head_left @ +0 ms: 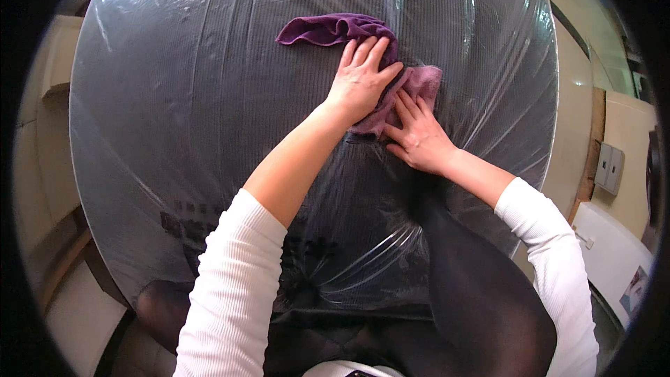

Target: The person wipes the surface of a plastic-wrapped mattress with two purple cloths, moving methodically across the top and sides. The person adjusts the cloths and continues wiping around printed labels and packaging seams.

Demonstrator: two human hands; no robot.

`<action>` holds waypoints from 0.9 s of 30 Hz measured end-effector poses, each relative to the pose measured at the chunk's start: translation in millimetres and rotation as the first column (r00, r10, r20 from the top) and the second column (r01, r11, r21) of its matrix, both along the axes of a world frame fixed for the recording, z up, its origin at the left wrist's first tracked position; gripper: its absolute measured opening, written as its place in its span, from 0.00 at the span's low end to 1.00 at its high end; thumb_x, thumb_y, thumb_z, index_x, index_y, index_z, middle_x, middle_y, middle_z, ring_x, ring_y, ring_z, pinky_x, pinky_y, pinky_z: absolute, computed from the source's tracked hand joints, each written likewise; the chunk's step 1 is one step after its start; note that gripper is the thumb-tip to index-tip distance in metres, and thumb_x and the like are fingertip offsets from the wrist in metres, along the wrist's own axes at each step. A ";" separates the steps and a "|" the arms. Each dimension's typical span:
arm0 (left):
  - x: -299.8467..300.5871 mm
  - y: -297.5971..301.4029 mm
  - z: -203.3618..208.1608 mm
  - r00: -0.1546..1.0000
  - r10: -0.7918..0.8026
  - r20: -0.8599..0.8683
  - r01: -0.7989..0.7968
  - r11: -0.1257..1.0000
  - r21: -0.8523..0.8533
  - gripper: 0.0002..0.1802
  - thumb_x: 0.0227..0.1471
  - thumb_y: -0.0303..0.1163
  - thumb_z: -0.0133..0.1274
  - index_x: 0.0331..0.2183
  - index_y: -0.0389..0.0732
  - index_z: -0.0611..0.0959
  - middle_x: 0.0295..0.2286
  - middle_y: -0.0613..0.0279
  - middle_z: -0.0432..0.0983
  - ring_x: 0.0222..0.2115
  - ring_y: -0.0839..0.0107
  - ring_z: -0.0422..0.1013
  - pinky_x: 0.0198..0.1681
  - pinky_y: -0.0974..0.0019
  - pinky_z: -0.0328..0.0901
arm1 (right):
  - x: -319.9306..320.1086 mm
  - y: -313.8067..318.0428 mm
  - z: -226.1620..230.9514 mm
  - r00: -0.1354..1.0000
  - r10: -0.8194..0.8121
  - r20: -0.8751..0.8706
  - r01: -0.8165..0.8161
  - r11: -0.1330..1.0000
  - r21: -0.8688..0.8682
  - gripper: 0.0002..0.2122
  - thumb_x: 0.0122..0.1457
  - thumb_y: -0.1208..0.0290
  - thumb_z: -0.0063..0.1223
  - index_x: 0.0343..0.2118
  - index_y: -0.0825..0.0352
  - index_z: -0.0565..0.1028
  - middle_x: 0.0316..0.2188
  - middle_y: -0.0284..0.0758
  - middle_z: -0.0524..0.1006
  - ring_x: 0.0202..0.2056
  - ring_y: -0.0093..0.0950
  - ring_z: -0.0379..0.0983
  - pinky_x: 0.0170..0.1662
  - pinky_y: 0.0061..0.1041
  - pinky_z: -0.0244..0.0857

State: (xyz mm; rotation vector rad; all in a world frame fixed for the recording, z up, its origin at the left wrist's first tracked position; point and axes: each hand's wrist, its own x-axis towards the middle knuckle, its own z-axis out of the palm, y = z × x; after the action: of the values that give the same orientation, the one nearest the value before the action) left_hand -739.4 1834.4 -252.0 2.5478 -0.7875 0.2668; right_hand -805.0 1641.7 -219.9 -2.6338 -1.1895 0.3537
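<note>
A dark purple cloth [317, 31] lies rumpled on a broad dark ribbed surface covered in clear plastic film [174, 98]. My left hand [361, 84] rests on its right end, palm down with the fingers stretched out. Just to the right, a lighter mauve cloth [424, 80] bunches between and below my hands; whether the two are one piece I cannot tell. On this lighter cloth my right hand [419, 138] lies with its fingers spread. The left thumb reaches close to the right hand's fingertips. The undersides of both palms are hidden.
My black-clad leg [481, 265] bends over the near right part of the plastic. Creases in the film run toward the near edge. A switch plate [609, 167] and a white box-like item [611, 255] are at the right. A pale ledge [61, 56] stands at the left.
</note>
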 end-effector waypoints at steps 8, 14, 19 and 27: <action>16.2 10.5 8.0 0.999 -0.025 -0.032 0.031 0.983 0.182 0.17 0.49 0.32 0.50 0.43 0.49 0.82 0.54 0.55 0.67 0.56 0.57 0.62 0.61 0.49 0.54 | -7.8 20.0 -3.8 0.926 0.369 -0.082 -0.365 0.929 0.057 0.23 0.52 0.56 0.59 0.51 0.58 0.75 0.62 0.42 0.63 0.65 0.43 0.54 0.64 0.50 0.48; 17.1 55.6 -2.9 0.975 0.028 0.220 -0.069 0.981 0.183 0.08 0.46 0.34 0.51 0.32 0.48 0.79 0.40 0.62 0.71 0.44 0.63 0.68 0.50 0.55 0.63 | 1.4 1.1 -9.1 0.934 0.356 -0.007 -0.349 0.920 0.177 0.23 0.49 0.65 0.60 0.51 0.64 0.73 0.60 0.41 0.67 0.60 0.37 0.62 0.62 0.43 0.55; 21.1 97.2 -4.5 0.833 0.526 0.168 -0.552 0.784 0.284 0.15 0.54 0.31 0.46 0.45 0.46 0.77 0.50 0.55 0.69 0.50 0.53 0.66 0.58 0.45 0.56 | 22.5 -45.1 5.6 0.989 0.148 0.016 -0.149 0.988 0.052 0.24 0.48 0.69 0.60 0.50 0.69 0.72 0.59 0.44 0.67 0.60 0.41 0.63 0.63 0.44 0.55; 21.2 -0.5 -2.7 0.956 0.293 -0.009 -0.293 0.956 0.027 0.22 0.43 0.29 0.55 0.45 0.42 0.78 0.42 0.57 0.71 0.46 0.56 0.69 0.48 0.58 0.65 | 20.2 -29.3 3.3 0.996 -0.064 0.058 0.062 0.997 0.046 0.23 0.50 0.68 0.59 0.50 0.73 0.72 0.60 0.47 0.65 0.63 0.43 0.58 0.66 0.43 0.50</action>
State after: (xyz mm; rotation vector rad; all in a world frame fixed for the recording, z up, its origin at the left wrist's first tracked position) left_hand -718.2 1833.9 -254.6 2.6834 -0.4063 0.3361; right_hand -784.8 1612.4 -216.6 -2.6537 -1.1157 0.2362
